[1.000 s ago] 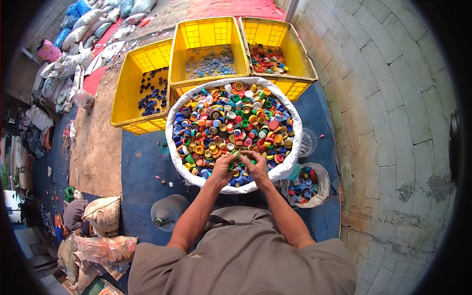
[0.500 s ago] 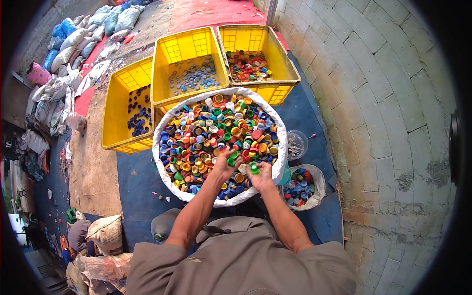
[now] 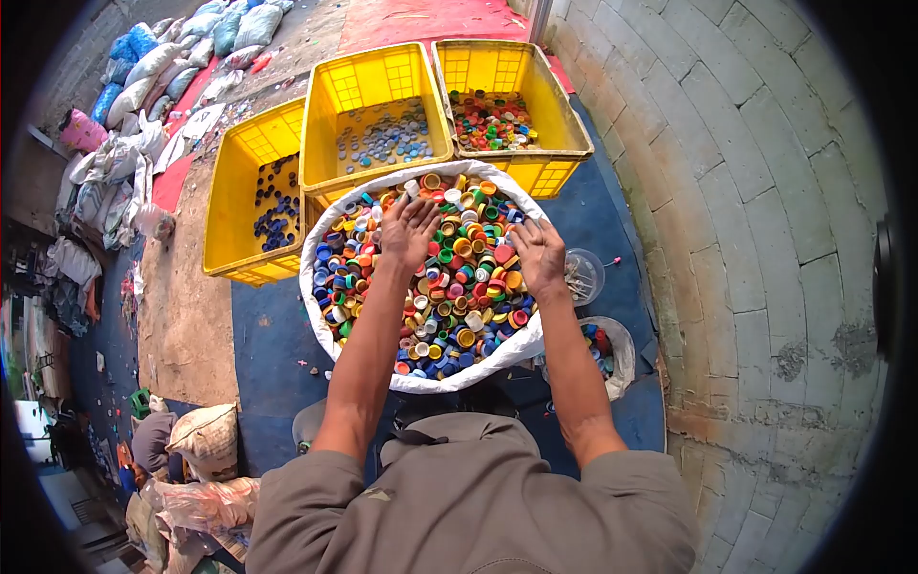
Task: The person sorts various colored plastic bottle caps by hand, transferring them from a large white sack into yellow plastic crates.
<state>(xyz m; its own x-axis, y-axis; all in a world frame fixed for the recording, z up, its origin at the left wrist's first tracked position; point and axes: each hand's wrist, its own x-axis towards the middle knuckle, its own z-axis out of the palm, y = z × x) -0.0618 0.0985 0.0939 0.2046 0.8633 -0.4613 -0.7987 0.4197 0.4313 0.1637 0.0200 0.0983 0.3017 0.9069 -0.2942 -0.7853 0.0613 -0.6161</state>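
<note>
A big white sack [image 3: 449, 383] stands open in front of me, filled to the rim with mixed bottle caps [image 3: 459, 297] in red, blue, green, yellow and orange. My left hand [image 3: 406, 230] lies palm down on the caps at the far left of the pile, fingers spread. My right hand [image 3: 540, 253] rests on the caps near the sack's right rim, back up. Its palm is hidden, so I cannot tell whether it holds a cap.
Three yellow crates stand beyond the sack: the left crate [image 3: 229, 210] has dark blue caps, the middle crate [image 3: 378, 77] pale blue ones, the right crate [image 3: 564, 124] red and mixed ones. A clear tub [image 3: 585, 273] and a bag of caps [image 3: 614, 349] sit at the right, by a brick wall [image 3: 755, 239].
Both hands have moved from the near edge of the pile, where they were close together with green caps, out to the far part of the sack and apart.
</note>
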